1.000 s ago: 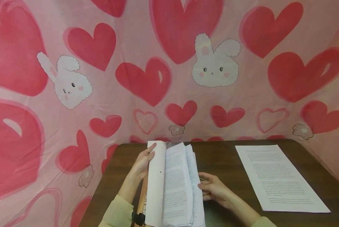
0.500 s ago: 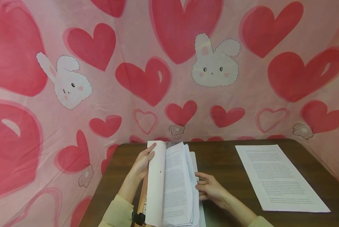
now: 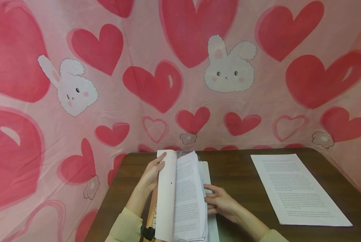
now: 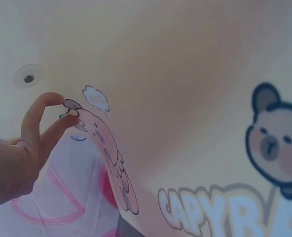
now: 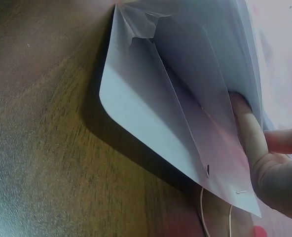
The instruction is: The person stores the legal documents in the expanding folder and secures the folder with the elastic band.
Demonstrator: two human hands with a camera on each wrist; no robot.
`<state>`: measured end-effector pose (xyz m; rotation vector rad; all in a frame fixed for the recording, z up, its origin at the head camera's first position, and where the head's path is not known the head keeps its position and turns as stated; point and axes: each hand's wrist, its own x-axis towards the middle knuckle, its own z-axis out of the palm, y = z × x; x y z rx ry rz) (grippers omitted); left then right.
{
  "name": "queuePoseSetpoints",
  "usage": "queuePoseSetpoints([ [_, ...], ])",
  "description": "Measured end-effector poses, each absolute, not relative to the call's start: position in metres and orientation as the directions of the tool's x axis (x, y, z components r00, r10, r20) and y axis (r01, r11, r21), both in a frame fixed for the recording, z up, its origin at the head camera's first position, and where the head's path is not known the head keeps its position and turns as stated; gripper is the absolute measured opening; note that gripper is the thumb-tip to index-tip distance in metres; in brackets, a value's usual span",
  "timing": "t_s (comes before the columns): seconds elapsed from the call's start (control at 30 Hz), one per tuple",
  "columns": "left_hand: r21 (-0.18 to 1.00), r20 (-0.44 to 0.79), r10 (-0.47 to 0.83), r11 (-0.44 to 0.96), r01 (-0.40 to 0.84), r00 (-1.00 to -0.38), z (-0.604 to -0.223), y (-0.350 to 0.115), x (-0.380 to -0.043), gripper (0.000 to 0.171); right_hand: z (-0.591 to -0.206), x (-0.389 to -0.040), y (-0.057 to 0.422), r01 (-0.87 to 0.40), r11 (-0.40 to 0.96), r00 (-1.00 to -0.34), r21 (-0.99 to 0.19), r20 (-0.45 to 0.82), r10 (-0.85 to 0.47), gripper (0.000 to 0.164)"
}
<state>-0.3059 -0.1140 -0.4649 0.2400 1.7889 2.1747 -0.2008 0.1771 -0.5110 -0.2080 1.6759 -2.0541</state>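
Gripping the paper stack (image 3: 182, 198), left hand (image 3: 150, 174) holds pages up, right hand (image 3: 219, 201) pinches sheets.

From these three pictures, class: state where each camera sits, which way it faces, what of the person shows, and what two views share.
Head: looks forward and down at the table; both hands and sleeves show, left hand, right hand.
Left wrist: looks up past the fingers pinching a cover's edge.
Right wrist: low over the wood, facing the stack of papers, a finger between the sheets.
Shared: head and right wrist both show the stack and the table.
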Motion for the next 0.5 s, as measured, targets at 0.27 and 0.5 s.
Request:
queuePoseSetpoints([
  [0.27,0.977,-0.086,0.332,-0.158,-0.146,-0.939,-0.465,-0.113,-0.305,0.059,-0.519,-0.202,0.170,0.269,-0.172,-0.872,-0.948,-0.163,-0.462,0.070],
  [0.5,0.979,-0.079,0.344,-0.152,-0.138,-0.936,-0.465,-0.113,-0.305,0.059,-0.524,-0.201,0.166,0.279,-0.161,-0.880,-0.947,-0.185,-0.438,0.070],
])
